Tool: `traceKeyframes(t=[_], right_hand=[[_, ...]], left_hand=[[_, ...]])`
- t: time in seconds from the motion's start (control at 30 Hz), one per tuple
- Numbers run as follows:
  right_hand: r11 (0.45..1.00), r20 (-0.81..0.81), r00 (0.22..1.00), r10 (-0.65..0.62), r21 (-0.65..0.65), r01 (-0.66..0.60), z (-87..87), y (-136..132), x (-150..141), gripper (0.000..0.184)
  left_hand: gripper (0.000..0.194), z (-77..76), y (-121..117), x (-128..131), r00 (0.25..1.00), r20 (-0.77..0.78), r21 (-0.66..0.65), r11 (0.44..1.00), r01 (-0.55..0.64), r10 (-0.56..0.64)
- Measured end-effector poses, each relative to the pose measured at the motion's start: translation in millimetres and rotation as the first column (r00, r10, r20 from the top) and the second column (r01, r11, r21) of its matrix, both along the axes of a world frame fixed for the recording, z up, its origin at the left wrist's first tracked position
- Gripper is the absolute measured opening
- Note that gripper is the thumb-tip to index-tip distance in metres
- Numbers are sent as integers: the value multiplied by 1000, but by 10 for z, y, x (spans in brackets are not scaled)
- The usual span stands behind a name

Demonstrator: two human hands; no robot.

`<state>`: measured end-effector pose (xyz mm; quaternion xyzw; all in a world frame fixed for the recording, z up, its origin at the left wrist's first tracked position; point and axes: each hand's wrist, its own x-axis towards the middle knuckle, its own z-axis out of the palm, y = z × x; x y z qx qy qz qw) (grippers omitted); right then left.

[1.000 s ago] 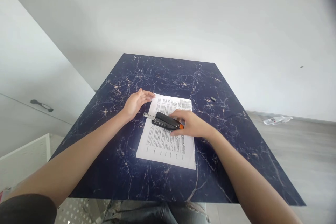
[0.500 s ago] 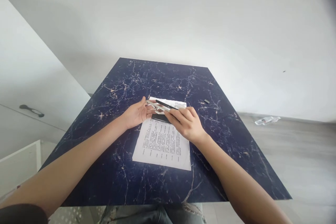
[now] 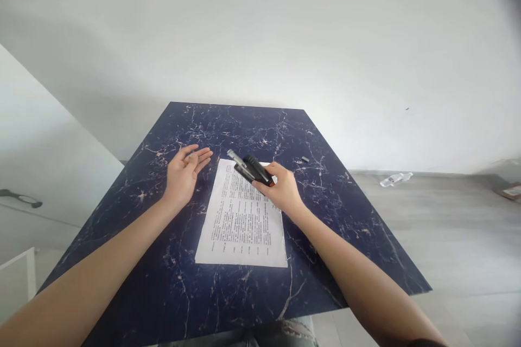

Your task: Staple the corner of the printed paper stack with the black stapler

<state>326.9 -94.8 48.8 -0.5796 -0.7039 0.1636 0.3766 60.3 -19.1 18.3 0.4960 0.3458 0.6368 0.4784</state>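
Observation:
My right hand point(image 3: 280, 187) grips a black stapler point(image 3: 258, 169) by its rear end, over the upper part of the printed paper point(image 3: 240, 222). A silvery metal piece, apparently the staple tray, juts out from the stapler's front toward the upper left. To the left of the paper, my left hand point(image 3: 185, 173) is raised over the table with its fingers apart and the palm turned partly up. It touches neither the stapler nor the paper. A small dark block, perhaps a strip of staples point(image 3: 305, 160), lies on the table to the right of the paper.
The dark blue marble-patterned table point(image 3: 228, 127) has its far edge against a white wall. On the floor to the right lies a clear plastic package point(image 3: 395, 179). At the left is a white cabinet front with a dark handle point(image 3: 20, 198).
Both hands came together at the stapler half a second ago, and the stapler was tilted. Now my left hand has drawn away to the left. My right hand still holds the stapler.

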Motion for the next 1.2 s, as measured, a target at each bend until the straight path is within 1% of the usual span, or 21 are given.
traceKeyframes(t=[0.1,0.17,0.2,0.27,0.3,0.33,0.37,0.4,0.43,0.5,0.53,0.6,0.67,0.73,0.83,0.87,0.93,1.0,1.07,1.13,1.2], right_hand=[[993,50,996,69,-101,-64,-87,35,-23,12],[984,74,989,130,-135,-119,-153,53,-33,13],[981,77,984,160,-127,-149,-174,59,-33,16],[981,74,978,193,-24,-192,-181,62,-25,36],[975,74,976,207,64,-212,-169,57,-21,48],[957,76,969,234,160,-243,-150,47,-19,58],[923,87,956,280,250,-293,-130,31,-23,63],[875,117,932,342,321,-361,-113,11,-34,61],[818,167,898,408,369,-441,-104,-11,-51,52],[712,302,816,492,399,-577,-113,-56,-98,40],[683,362,790,495,401,-611,-129,-75,-124,41],[664,437,772,462,406,-627,-169,-102,-165,45],[671,456,779,431,415,-614,-199,-118,-190,44],[675,453,788,416,427,-602,-207,-126,-201,40],[678,418,815,402,463,-572,-181,-104,-189,31],[692,390,837,383,479,-540,-166,-78,-164,26],[761,287,908,305,501,-413,-137,17,-48,15],[859,123,978,168,469,-207,-122,158,176,8],[934,-34,999,-9,356,20,-132,314,490,7],[958,-111,977,-182,203,202,-161,444,822,12],[946,-119,948,-296,99,308,-193,523,1085,17]], left_hand=[[29,68,-120,-1,961,-219,205,971,-124,169],[24,75,-209,1,880,-391,435,897,-81,269],[22,72,-246,4,828,-461,563,826,-6,320],[27,65,-302,12,731,-551,744,634,211,404],[33,64,-320,17,697,-579,777,547,312,424],[39,66,-333,22,676,-598,785,484,387,430],[42,67,-341,25,668,-612,782,448,432,423],[41,67,-346,25,667,-624,774,441,454,407],[37,64,-349,23,667,-640,757,458,465,381],[22,45,-349,12,654,-692,694,530,486,306],[17,30,-348,7,640,-721,656,562,504,267],[11,-4,-348,7,609,-762,601,590,539,220],[3,-32,-355,23,632,-744,625,557,546,216],[7,-45,-368,47,666,-719,653,524,547,201],[11,-31,-382,63,650,-738,629,535,564,182],[12,-21,-379,58,639,-746,619,550,561,188],[16,-3,-355,34,647,-725,645,560,519,236],[13,8,-313,2,659,-685,693,558,456,312],[5,7,-268,-26,644,-662,715,581,389,384],[7,2,-236,-42,613,-673,695,637,333,414],[12,-2,-224,-46,593,-690,666,685,296,415]])
